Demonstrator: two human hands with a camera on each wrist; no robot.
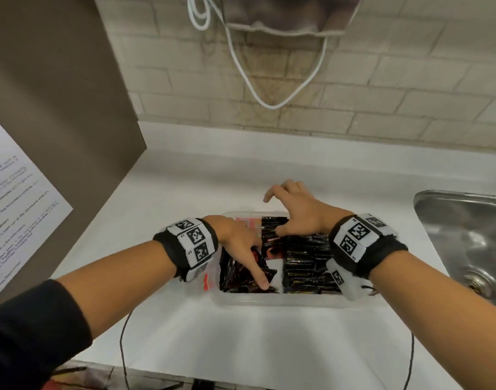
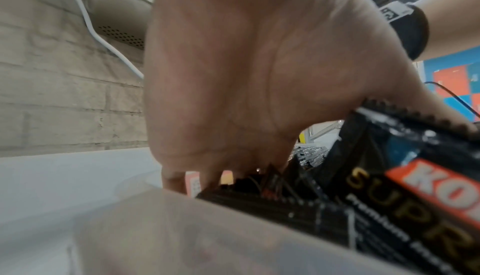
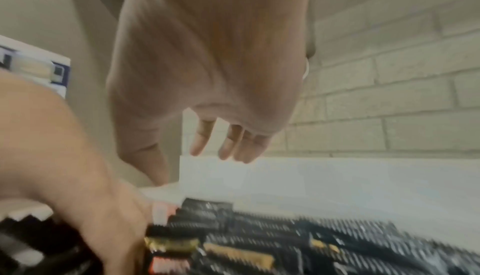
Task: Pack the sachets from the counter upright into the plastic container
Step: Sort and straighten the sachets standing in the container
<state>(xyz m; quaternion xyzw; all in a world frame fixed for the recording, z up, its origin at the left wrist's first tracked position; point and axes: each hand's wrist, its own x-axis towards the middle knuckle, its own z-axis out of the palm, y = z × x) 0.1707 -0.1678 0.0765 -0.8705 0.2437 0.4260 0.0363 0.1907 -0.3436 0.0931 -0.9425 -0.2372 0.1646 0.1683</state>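
A clear plastic container (image 1: pixel 269 301) stands on the white counter (image 1: pixel 241 347). Its right half holds a tight upright row of black sachets (image 1: pixel 306 266). Its left half holds looser black sachets (image 1: pixel 235 274) that lean over. My left hand (image 1: pixel 255 260) reaches into that left half, thumb stretched along the leaning sachets and fingers dipped in behind them. The left wrist view shows the fingers (image 2: pixel 182 176) going down past the container wall (image 2: pixel 182 228), beside a black sachet (image 2: pixel 389 197). My right hand (image 1: pixel 277 213) hovers over the far end, fingers spread and thumb touching the sachet tops (image 3: pixel 285 238).
A steel sink (image 1: pixel 461 235) lies right of the container. A brown panel (image 1: pixel 58 108) with a paper notice (image 1: pixel 16 206) stands at the left. The brick wall (image 1: pixel 382 80) is behind, with a white cable (image 1: pixel 269 102) hanging. Pink-orange packets (image 1: pixel 206 282) sit at the container's left side.
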